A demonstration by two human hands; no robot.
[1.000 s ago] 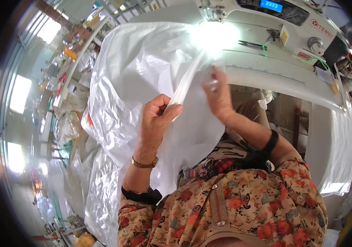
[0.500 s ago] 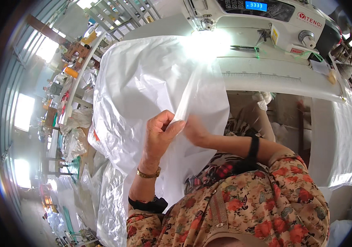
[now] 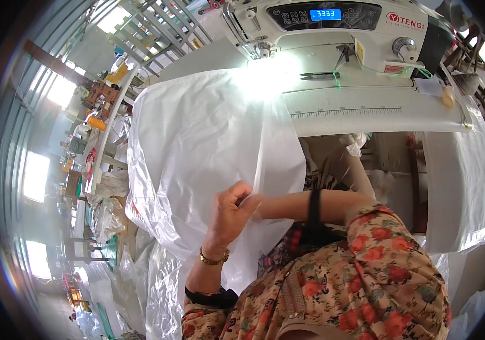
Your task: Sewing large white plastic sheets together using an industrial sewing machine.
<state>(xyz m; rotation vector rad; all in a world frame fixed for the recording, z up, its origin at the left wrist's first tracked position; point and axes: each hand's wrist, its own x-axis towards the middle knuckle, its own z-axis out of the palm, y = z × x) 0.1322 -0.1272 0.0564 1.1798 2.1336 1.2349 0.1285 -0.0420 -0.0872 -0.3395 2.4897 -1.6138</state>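
A white, shiny plastic sheet (image 3: pixel 197 141) spreads from the sewing machine (image 3: pixel 333 28) down over my lap, its upper edge lying under the brightly lit needle area. A narrow fold runs down the sheet from the needle to my left hand (image 3: pixel 230 214), which is closed with thumb and fingers pinching that fold. My right hand (image 3: pixel 261 206) lies right behind the left one, close to the same fold. Its fingers are hidden, so what they hold does not show. The right forearm crosses over the sheet from the right.
Dark thread snips (image 3: pixel 319 75) lie on the machine bed, beside green thread. A ruler scale (image 3: pixel 347 111) runs along the table's front edge. More white sheeting (image 3: pixel 463 187) hangs at the right. A grey metal rack (image 3: pixel 151 34) stands at the back left, with crumpled plastic (image 3: pixel 106 212) below.
My left hand has come down and slightly right, still pinching the fold. My right hand has slid left behind it. The view has shifted, and the fold now runs straighter.
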